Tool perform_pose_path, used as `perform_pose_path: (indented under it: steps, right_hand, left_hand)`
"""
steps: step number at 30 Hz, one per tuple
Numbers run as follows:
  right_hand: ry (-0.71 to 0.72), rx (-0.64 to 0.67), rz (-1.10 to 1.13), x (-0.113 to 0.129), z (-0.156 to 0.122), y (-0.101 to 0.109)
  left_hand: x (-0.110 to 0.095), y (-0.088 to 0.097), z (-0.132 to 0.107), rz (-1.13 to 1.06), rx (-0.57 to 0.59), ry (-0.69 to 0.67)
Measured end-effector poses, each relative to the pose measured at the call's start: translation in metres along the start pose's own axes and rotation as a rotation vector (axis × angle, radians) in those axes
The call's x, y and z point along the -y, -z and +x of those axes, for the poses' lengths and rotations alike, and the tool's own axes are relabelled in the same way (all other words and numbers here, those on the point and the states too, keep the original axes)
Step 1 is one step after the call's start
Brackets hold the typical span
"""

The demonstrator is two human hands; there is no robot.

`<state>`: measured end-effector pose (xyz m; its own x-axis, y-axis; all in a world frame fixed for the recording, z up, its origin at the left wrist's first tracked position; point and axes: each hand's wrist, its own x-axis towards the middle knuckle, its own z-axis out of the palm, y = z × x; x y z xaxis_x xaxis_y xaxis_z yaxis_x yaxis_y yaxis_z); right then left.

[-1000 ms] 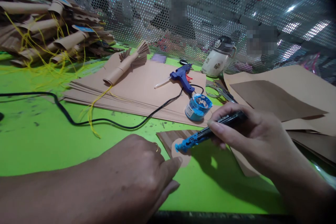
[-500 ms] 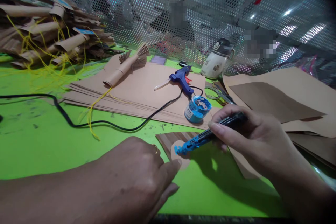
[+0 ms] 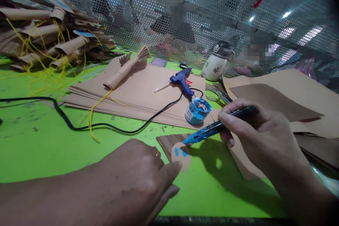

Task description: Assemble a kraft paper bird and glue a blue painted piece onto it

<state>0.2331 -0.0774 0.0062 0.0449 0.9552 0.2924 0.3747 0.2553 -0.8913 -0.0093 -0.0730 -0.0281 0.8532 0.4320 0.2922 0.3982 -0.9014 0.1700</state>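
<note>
My right hand point(image 3: 261, 136) grips a black brush point(image 3: 219, 124) whose tip is coated in blue paint and hovers just above a small round cardboard disc point(image 3: 181, 155). Blue dabs mark the disc. My left hand point(image 3: 137, 176) rests on the green table point(image 3: 53, 148), its fingers curled, with a fingertip pressing the disc's lower edge. Under the disc lies a pleated brown paper piece point(image 3: 169, 141). An open pot of blue paint point(image 3: 197, 110) stands just behind the brush.
A blue glue gun point(image 3: 181, 79) with a black cord point(image 3: 79, 125) lies on a stack of brown sheets point(image 3: 132, 91). Rolled paper pieces with yellow string point(image 3: 47, 39) pile up at far left. Scissors point(image 3: 218, 93), a white bottle point(image 3: 217, 61) and more brown sheets point(image 3: 291, 95) are at right.
The brush tip has lifted off the disc and drawn back to the right, leaving blue dabs on it. My left hand has stayed put.
</note>
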Motion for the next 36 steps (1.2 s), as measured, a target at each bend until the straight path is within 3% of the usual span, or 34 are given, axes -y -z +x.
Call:
perform_pose_path:
  steps: [4,9,13,16,20,23,26,28,33,36]
  right_hand:
    - [0.022,-0.075,0.136,-0.001,0.002,0.004]
    - [0.07,-0.331,0.335,0.009,0.016,0.019]
    - [0.065,-0.412,0.189,0.014,0.03,0.03]
    - [0.026,-0.346,-0.057,0.012,0.037,0.028]
    - [-0.064,-0.086,-0.225,0.01,0.049,0.011]
    - [-0.066,0.095,-0.267,0.008,0.058,0.002]
    - [-0.074,0.18,-0.25,0.006,0.063,0.004]
    - [-0.072,0.135,-0.223,0.006,0.061,0.009]
    - [0.026,-0.195,-0.044,0.006,0.048,0.023]
    - [0.036,-0.298,0.091,0.002,0.045,0.028]
  left_hand:
    - [0.0,0.003,-0.003,-0.029,0.024,0.035]
    - [0.001,0.009,-0.005,-0.056,0.106,0.028]
    - [0.001,0.013,-0.003,-0.04,0.138,0.04]
    - [0.001,0.011,-0.003,-0.066,0.143,0.027]
    - [0.001,0.009,-0.004,-0.064,0.108,0.006]
    - [0.0,0.01,-0.005,-0.036,0.084,-0.017]
    - [-0.001,0.012,-0.005,-0.046,0.082,-0.017]
    - [-0.002,0.012,-0.005,-0.045,0.068,-0.006]
    - [-0.004,0.013,-0.003,0.007,0.05,-0.009]
    - [-0.004,0.012,-0.003,0.064,0.062,0.003]
